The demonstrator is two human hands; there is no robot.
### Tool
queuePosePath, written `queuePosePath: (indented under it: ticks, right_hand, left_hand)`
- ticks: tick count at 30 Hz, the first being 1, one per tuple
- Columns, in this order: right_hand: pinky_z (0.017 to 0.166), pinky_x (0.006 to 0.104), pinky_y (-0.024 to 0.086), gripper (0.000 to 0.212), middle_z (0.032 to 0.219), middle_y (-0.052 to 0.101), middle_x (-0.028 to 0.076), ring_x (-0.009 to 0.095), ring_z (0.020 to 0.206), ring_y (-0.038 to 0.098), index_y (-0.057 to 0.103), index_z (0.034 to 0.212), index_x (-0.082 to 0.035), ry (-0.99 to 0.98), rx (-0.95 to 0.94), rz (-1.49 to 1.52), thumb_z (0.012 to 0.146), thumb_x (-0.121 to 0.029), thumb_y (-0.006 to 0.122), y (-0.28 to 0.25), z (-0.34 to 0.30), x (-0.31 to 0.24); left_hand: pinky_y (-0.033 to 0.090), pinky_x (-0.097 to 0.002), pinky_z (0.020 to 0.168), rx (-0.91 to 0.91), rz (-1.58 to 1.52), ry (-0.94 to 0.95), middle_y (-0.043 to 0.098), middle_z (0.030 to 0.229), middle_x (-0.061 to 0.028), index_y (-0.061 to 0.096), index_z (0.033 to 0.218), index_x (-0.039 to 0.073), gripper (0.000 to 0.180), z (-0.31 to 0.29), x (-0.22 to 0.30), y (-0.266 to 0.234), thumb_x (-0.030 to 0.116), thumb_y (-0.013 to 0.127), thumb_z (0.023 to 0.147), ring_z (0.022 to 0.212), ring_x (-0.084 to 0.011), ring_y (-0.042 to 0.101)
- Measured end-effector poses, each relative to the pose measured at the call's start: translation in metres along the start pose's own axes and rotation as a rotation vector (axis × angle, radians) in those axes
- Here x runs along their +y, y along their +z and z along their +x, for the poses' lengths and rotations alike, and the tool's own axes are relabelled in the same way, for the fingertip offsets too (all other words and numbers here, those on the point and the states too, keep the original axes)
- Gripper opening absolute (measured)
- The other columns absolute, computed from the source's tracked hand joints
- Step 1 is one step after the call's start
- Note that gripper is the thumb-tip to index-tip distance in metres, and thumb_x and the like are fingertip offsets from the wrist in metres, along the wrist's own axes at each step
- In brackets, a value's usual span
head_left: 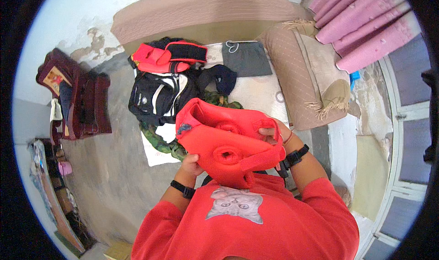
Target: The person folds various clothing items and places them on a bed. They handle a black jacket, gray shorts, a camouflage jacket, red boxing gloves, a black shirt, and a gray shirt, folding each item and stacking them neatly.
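A red padded head guard (208, 145) with a ring-shaped ear hole is held up in front of my chest. Its hollow inside faces partly upward, and a small dark patch marks its left edge. My left hand (192, 164) grips the lower left side, thumb showing and the other fingers hidden behind the padding. On the right, my right hand (273, 133) is closed round the other side near the strap, its fingers partly covered by the guard. Just beyond the guard lie a black backpack (145, 95) with white trim and some camouflage cloth (171, 146).
Red and black padded gear (157, 59) lies behind the backpack, beside a dark cap (224, 78) and grey shorts (247, 59) on the sofa. A tan sofa arm (286, 72) stands at right under pink curtains (361, 27). Dark wooden furniture (89, 104) stands at left.
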State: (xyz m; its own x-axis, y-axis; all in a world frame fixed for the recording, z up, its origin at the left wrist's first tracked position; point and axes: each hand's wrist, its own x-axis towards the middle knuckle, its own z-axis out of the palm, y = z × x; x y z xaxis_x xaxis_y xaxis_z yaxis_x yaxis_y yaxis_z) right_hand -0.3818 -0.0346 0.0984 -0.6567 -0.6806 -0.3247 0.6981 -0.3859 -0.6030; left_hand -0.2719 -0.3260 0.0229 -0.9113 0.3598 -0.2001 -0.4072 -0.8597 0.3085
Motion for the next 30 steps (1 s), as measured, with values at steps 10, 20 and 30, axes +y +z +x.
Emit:
queuePosePath:
  ticks: [10, 20, 30]
  right_hand:
    - [0.093, 0.0389, 0.045, 0.059, 0.127, 0.054, 0.011, 0.024, 0.114, 0.054, 0.035, 0.139, -0.005, 0.142, 0.441, -0.096, 0.088, -0.015, 0.063, -0.117, 0.042, -0.033]
    - [0.091, 0.0396, 0.043, 0.055, 0.124, 0.053, 0.011, 0.027, 0.116, 0.051, 0.044, 0.133, -0.006, 0.184, 0.857, 0.166, 0.085, -0.020, 0.067, -0.390, 0.227, -0.052]
    - [0.087, 0.0406, 0.048, 0.040, 0.113, 0.062, 0.007, 0.026, 0.102, 0.057, 0.059, 0.117, -0.005, -0.296, 1.069, 0.851, 0.082, -0.021, 0.068, -0.508, 0.361, -0.029]
  left_hand:
    - [0.042, -0.0446, 0.102, 0.453, 0.219, 0.186, 0.051, 0.133, -0.0120, 0.039, 0.136, 0.003, 0.061, 0.034, -0.015, -0.020, 0.015, 0.063, 0.081, 0.121, -0.0299, 0.051]
    - [0.041, -0.0481, 0.103, 1.000, 0.161, 0.202, 0.049, 0.135, -0.0159, 0.037, 0.136, -0.001, 0.063, 0.072, -0.055, -0.024, 0.022, 0.061, 0.083, 0.121, -0.0329, 0.051]
    - [0.046, -0.0478, 0.099, 1.282, 0.258, 0.199, 0.053, 0.130, -0.0137, 0.038, 0.135, 0.002, 0.069, 0.149, -0.068, -0.011, 0.016, 0.068, 0.075, 0.117, -0.0338, 0.054]
